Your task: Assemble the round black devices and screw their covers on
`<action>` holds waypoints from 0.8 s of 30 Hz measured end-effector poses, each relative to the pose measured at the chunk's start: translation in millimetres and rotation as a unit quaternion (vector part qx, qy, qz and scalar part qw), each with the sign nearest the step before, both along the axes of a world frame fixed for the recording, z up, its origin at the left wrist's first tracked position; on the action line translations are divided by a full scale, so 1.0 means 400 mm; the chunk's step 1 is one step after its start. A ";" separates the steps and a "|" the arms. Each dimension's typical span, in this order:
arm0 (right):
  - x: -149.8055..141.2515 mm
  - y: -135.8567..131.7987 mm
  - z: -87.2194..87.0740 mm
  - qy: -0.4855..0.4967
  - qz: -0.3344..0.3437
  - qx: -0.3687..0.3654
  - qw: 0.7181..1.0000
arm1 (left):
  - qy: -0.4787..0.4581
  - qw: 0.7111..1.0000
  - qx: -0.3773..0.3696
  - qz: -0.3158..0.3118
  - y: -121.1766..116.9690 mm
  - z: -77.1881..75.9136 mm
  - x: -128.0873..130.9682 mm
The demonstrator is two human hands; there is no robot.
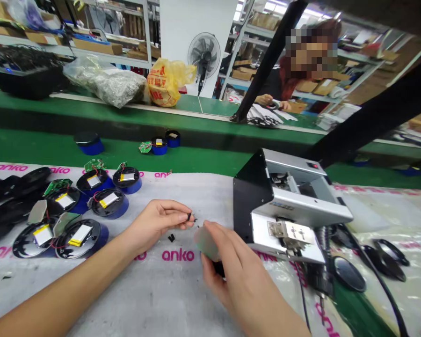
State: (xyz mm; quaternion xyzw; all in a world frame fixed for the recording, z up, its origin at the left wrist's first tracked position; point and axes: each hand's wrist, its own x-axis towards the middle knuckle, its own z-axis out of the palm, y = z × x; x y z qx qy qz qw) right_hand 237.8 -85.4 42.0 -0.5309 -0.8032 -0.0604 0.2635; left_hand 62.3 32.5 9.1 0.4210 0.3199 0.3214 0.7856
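Observation:
My left hand (164, 219) is closed in a pinch on a small black part (189, 217) above the white sheet. Facing it, my right hand (231, 262) is closed around a round greenish board (206, 243) seen at a slant. Something dark shows under that board, mostly hidden by my fingers. Small black pieces (171, 238) lie on the sheet just below my left hand. To the left stand several blue round housings (118, 206) with a silver battery (108, 200) in each, some with green circuit boards (58, 186) wired to them.
A silver and black machine (294, 196) stands right of my hands, with an electric screwdriver (319, 276) beside it. Black round covers (349, 274) lie farther right and black discs (17, 196) at far left. Another person (284, 89) works behind the green ledge (203, 105).

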 end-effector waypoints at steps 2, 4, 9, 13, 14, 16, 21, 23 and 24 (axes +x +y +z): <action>0.003 0.007 -0.007 0.007 0.026 0.002 1.000 | -0.002 1.000 -0.004 -0.020 -0.001 -0.003 0.001; 0.005 0.013 -0.012 0.020 0.036 -0.009 0.999 | -0.003 0.999 -0.005 -0.040 -0.002 -0.005 -0.001; 0.007 0.013 -0.016 0.031 0.040 -0.024 0.998 | -0.008 0.998 -0.006 -0.059 -0.003 -0.006 -0.004; 0.007 0.008 -0.018 0.041 0.041 -0.037 0.998 | -0.008 0.998 -0.001 -0.060 -0.006 -0.006 -0.003; 0.007 0.009 -0.019 0.045 0.042 -0.040 0.997 | -0.007 0.998 0.003 -0.060 -0.007 -0.005 -0.003; 0.008 0.011 -0.019 0.052 0.044 -0.045 0.997 | 0.001 0.998 0.015 -0.059 -0.006 -0.001 -0.004; 0.012 0.016 -0.013 0.019 0.052 -0.030 0.998 | 0.055 0.994 0.065 -0.062 -0.014 0.032 -0.004; 0.017 0.014 -0.007 -0.015 0.055 -0.021 0.998 | 0.069 0.993 0.080 -0.058 -0.024 0.050 -0.002; 0.020 0.013 -0.004 -0.028 0.055 -0.019 0.998 | 0.071 0.992 0.083 -0.056 -0.029 0.059 -0.001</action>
